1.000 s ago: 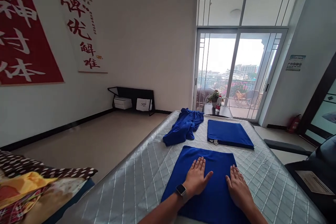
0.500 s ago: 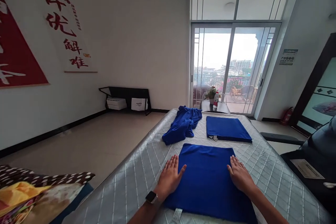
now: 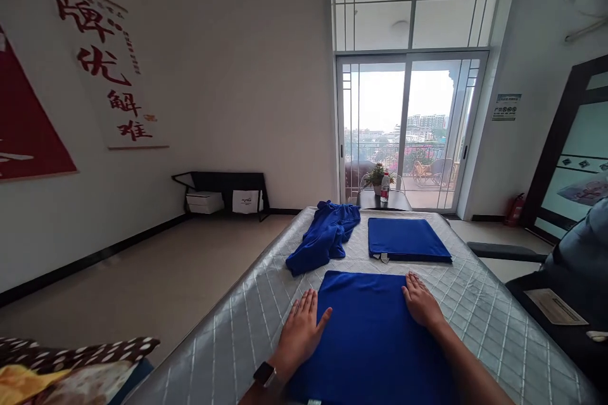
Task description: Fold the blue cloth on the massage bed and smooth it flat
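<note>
A flat blue cloth (image 3: 368,335) lies squared on the quilted silver mattress (image 3: 223,316) in front of me. My left hand (image 3: 300,326) rests along its left edge, fingers extended and the thumb over the cloth. At the upper right corner, my right hand (image 3: 422,300) lies flat with its fingers stretched out. Neither hand grips anything. Beyond is a folded blue cloth (image 3: 408,238) with a white tag at its front edge. To its left sits a crumpled blue cloth (image 3: 325,237).
A small black table (image 3: 394,202) with a potted plant (image 3: 377,178) and a bottle (image 3: 385,187) stands past the mattress. Patterned fabrics (image 3: 71,373) are at lower left. A dark chair (image 3: 565,291) stands at right.
The view has tilted up a little, so the cloths sit lower. My right hand has moved up to the cloth's far right corner. The cloth's far edge looks smoother.
</note>
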`<state>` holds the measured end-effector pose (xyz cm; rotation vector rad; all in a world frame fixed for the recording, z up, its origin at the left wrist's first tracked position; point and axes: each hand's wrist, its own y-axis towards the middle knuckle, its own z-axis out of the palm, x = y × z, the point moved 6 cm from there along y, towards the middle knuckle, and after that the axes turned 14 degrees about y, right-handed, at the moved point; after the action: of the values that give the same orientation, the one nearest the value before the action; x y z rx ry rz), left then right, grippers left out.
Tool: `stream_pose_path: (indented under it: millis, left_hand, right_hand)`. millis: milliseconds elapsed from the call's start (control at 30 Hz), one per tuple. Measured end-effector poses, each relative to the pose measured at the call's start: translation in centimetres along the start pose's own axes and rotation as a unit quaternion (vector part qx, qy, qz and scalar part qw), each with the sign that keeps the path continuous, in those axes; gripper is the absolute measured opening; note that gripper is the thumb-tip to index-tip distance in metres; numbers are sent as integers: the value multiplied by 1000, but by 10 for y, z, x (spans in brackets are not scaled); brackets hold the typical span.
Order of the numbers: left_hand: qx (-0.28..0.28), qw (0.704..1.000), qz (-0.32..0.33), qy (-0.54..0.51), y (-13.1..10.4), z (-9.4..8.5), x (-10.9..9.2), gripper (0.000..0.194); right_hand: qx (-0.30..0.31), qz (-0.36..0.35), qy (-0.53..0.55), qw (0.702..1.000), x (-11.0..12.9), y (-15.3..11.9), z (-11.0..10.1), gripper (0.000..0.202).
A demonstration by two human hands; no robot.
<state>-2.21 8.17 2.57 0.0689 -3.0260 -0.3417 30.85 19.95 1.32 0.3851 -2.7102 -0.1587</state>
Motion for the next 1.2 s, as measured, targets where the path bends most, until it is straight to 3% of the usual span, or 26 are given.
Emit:
stream_pose_path:
  millis: [100, 233, 367, 467, 533, 600, 800, 900, 1000, 1200]
  left_hand:
    - [2, 998, 55, -4, 17, -18, -38, 83]
    - [13, 986, 160, -43, 46, -34, -122, 77]
    - [3, 973, 218, -80, 68, -28, -197, 69]
    - [2, 971, 220, -93, 76, -14, -218, 66]
    - [5, 975, 204, -94, 79, -6, -209, 67]
    - [8, 980, 180, -85, 82, 0, -183, 70]
    - [26, 998, 61, -24, 86, 10, -62, 78]
    - [32, 999, 29, -17, 84, 16, -23, 80]
    - [24, 999, 16, -20, 82, 22, -9, 81]
    - [6, 999, 11, -37, 82, 24, -8, 81]
  right_hand:
    - [-6, 5, 5, 1000, -4, 2, 3, 62]
    - [3, 10, 16, 1000, -3, 3, 2, 63]
    - [12, 14, 12, 1000, -4, 2, 1, 63]
    - [14, 11, 8, 1000, -4, 3, 2, 63]
    - [14, 12, 10, 1000, -5, 3, 1, 64]
    - [13, 15, 13, 1000, -4, 3, 0, 64]
    - [14, 18, 19, 1000, -2, 2, -2, 64]
    - [13, 21, 16, 1000, -2, 2, -2, 65]
    - [14, 26, 0, 1000, -2, 3, -1, 63]
    - [19, 29, -17, 999, 0, 2, 1, 63]
